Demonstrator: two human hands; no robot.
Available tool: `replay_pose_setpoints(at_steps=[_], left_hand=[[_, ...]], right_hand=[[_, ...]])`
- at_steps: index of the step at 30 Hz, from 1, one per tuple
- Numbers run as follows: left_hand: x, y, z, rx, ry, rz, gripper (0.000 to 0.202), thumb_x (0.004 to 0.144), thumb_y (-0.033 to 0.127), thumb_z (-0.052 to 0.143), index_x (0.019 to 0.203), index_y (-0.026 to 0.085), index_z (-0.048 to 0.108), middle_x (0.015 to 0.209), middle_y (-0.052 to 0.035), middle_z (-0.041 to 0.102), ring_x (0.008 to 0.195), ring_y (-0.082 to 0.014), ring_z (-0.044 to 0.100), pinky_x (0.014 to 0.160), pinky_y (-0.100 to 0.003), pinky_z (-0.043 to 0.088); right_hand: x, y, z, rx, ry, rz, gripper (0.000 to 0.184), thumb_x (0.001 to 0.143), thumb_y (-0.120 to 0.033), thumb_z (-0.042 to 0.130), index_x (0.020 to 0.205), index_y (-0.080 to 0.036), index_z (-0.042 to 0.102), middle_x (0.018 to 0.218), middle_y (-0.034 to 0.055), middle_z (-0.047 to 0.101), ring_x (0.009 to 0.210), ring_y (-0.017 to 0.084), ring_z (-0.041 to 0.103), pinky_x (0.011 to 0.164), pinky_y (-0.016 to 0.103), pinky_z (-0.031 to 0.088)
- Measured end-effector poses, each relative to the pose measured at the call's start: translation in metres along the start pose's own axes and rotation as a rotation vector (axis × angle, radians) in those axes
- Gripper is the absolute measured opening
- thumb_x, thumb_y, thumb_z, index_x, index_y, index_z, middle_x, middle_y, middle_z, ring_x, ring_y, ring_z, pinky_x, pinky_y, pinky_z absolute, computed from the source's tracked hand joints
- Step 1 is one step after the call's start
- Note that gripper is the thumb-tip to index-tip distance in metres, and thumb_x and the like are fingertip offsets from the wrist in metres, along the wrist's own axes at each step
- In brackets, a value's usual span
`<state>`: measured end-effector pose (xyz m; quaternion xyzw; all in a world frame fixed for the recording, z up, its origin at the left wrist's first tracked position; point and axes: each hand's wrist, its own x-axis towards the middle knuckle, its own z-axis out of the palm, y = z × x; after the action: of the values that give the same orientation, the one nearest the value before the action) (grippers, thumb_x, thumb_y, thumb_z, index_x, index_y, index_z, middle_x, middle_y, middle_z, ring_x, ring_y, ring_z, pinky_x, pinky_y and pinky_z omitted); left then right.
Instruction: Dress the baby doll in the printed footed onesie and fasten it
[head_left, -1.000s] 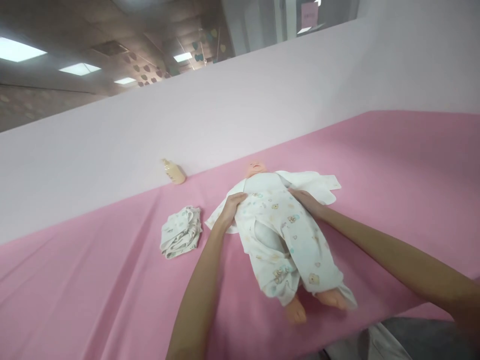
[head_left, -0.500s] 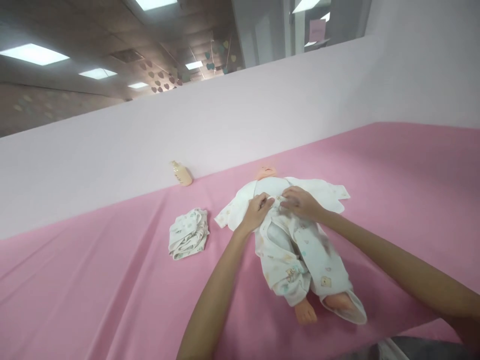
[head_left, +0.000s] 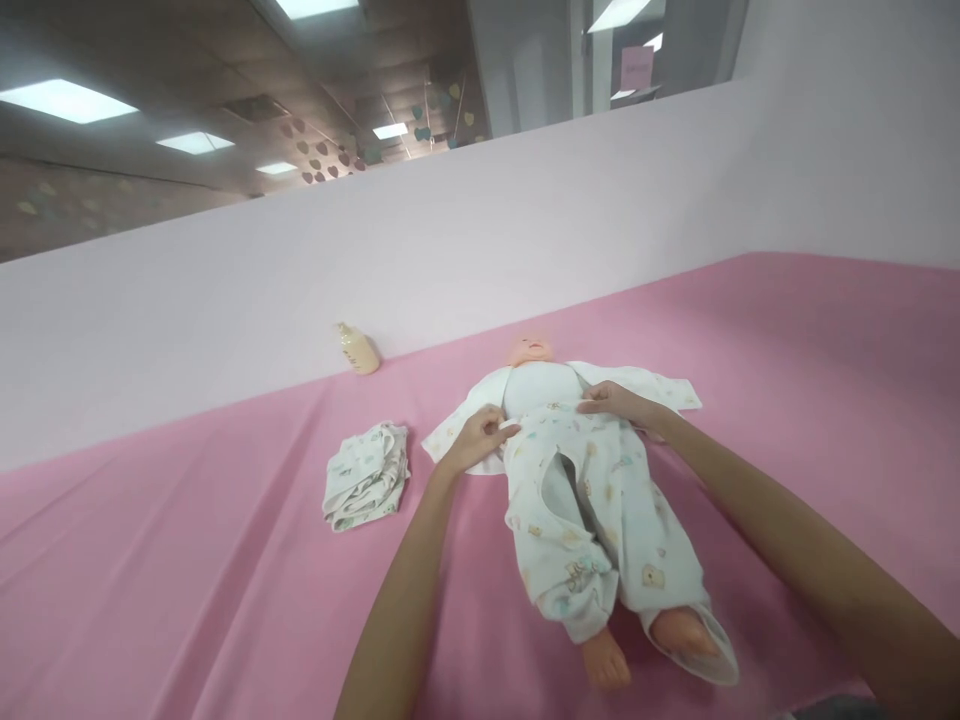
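1. The left hand and the right hand are a little way apart. Each one pinches the top edge of the white cloth pants with tiny coloured bear pictures.
2. Nearest, the two little feet of the baby doll with a soft white body poke out of the pants. The left-side foot is out past its cuff. The right-side foot lies in a wide, loose cuff. So both legs look to be in.
3. The pants reach up to the doll's tummy, so they look almost all the way on. A gap shows between the legs, and the cloth is a bit wrinkled there.
4. The doll lies on its back on the pink, cloth-covered counter, between the two arms.
5. Off to the left sits a folded pile of white patterned cloth, apart from the hands.
6. Farther up, a white cloth jacket is spread under the doll. Its front is open, so that part looks not done. I can't tell if the doll's arms are in the sleeves.
7. Farthest back, a cream pump bottle is beside the plain white wall.
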<state>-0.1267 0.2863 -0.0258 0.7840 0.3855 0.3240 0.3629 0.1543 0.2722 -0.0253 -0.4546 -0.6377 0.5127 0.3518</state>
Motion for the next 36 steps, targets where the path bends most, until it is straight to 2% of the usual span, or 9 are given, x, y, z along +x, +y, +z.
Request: replay_pose_setpoints(at_steps=[2,4,6,9,13,19,27,32,36], left_hand=[[0.002,0.004,0.003,0.022,0.097,0.074,0.036,0.073,0.041,0.064,0.059,0.018,0.04,0.107,-0.0073,0.056,0.099,-0.0194,0.05,0.085,-0.027,0.036],[0.002,0.01,0.008,0.049,0.127,0.12,0.032,0.077,0.039,0.059,0.061,0.019,0.04,0.113,-0.0074,0.057,0.106,-0.0213,0.05,0.089,-0.029,0.035],[0.002,0.014,0.013,0.13,0.151,0.11,0.03,0.082,0.038,0.053,0.063,0.02,0.037,0.09,-0.0045,0.062,0.089,-0.0197,0.055,0.081,-0.029,0.036],[0.006,0.016,0.019,0.288,0.224,0.047,0.027,0.085,0.038,0.048,0.067,0.022,0.036,0.058,0.0031,0.046,0.057,-0.0156,0.044,0.062,-0.027,0.03],[0.023,0.009,0.023,0.317,0.315,-0.017,0.02,0.086,0.031,0.048,0.071,0.022,0.037,0.054,0.0049,0.037,0.05,-0.0144,0.034,0.057,-0.027,0.022],[0.043,-0.006,0.034,0.005,0.414,-0.279,0.016,0.081,0.031,0.055,0.074,0.019,0.048,0.062,0.0028,0.047,0.062,-0.0141,0.043,0.065,-0.026,0.029],[0.002,-0.013,0.051,-0.256,0.402,-0.363,0.041,0.074,0.056,0.055,0.064,0.016,0.058,0.061,-0.0015,0.057,0.067,-0.0171,0.052,0.068,-0.03,0.041],[-0.01,0.006,0.069,-0.877,0.361,-0.382,0.032,0.071,0.047,0.063,0.077,0.015,0.064,0.068,-0.0041,0.064,0.082,-0.0222,0.06,0.082,-0.033,0.045],[-0.009,0.021,0.088,-1.043,0.487,-0.358,0.027,0.075,0.044,0.058,0.07,0.017,0.059,0.056,-0.0019,0.058,0.073,-0.0218,0.06,0.077,-0.034,0.047]], right_hand=[[-0.004,-0.002,-0.002,-0.037,-0.041,0.052,0.053,0.055,-0.053,0.075,0.054,-0.018,0.035,0.052,-0.0076,0.032,0.048,0.005,0.027,0.048,0.023,0.019],[-0.004,-0.002,-0.003,-0.08,-0.021,0.058,0.053,0.057,-0.055,0.073,0.055,-0.019,0.034,0.053,-0.007,0.031,0.049,0.005,0.027,0.048,0.023,0.018],[0.0,0.0,-0.003,-0.153,0.077,0.0,0.054,0.06,-0.055,0.071,0.056,-0.019,0.031,0.054,-0.0067,0.028,0.05,0.006,0.025,0.049,0.024,0.018],[0.012,0.004,-0.003,-0.299,0.212,-0.114,0.052,0.066,-0.054,0.067,0.057,-0.019,0.029,0.058,-0.0052,0.029,0.054,0.008,0.027,0.051,0.024,0.021],[0.025,0.01,0.001,-0.441,0.324,-0.15,0.047,0.076,-0.054,0.056,0.058,-0.019,0.03,0.064,-0.0023,0.036,0.06,0.011,0.034,0.056,0.026,0.026],[0.02,0.022,0.01,-0.22,0.423,0.048,0.048,0.079,-0.058,0.05,0.055,-0.021,0.031,0.053,-0.0034,0.035,0.056,0.011,0.033,0.054,0.026,0.026],[0.01,0.009,0.017,0.133,0.41,0.242,0.04,0.08,-0.051,0.056,0.073,-0.013,0.06,0.076,0.0089,0.065,0.071,0.017,0.057,0.059,0.025,0.044],[-0.001,0.001,0.019,0.348,0.349,0.238,0.039,0.084,-0.051,0.052,0.093,-0.014,0.062,0.094,0.0109,0.067,0.083,0.019,0.062,0.065,0.026,0.051],[-0.013,0.003,0.023,0.537,0.226,0.123,0.042,0.084,-0.057,0.043,0.087,-0.02,0.062,0.078,0.0091,0.067,0.074,0.022,0.061,0.062,0.032,0.051]])
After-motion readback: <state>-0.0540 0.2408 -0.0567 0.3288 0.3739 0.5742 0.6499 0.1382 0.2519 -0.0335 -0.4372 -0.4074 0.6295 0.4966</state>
